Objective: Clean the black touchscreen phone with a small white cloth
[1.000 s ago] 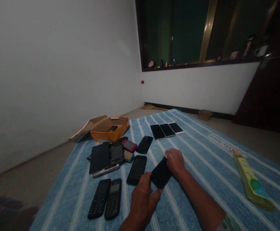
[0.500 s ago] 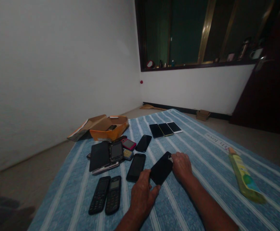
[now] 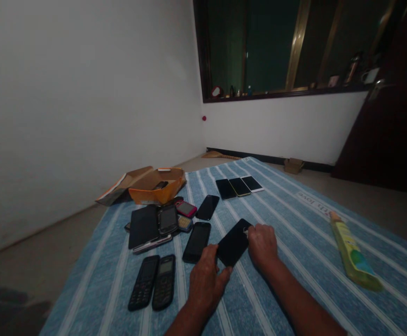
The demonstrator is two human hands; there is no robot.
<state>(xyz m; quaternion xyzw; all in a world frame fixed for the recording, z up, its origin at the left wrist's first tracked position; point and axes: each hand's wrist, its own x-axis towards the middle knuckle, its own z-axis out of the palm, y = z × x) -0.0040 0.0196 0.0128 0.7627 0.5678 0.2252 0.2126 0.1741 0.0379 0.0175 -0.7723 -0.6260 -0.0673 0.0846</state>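
A black smartphone [image 3: 234, 243] lies at a slant on the striped cloth, dark face up. My left hand [image 3: 207, 275] grips its near left end, thumb on one side and fingers on the other. At the far right corner of that phone my right hand [image 3: 263, 245] is closed, fingers bent. A small pale bit pokes out by its fingertips, too small to name. Just left of my left hand lies another black phone [image 3: 197, 241]. Two black keypad phones, one [image 3: 144, 282] beside the other [image 3: 164, 282], lie nearer to me.
An open orange cardboard box [image 3: 161, 190] stands at the far left. Before it are a pink phone [image 3: 186, 208], a slider phone [image 3: 168, 219] and a dark flat slab [image 3: 143, 226]. Three phones [image 3: 240, 186] lie in a row farther back. A yellow-green bottle [image 3: 355, 254] lies at right.
Both hands stay at the same phone, with hardly any movement of the fingers. The whole view has shifted very slightly.
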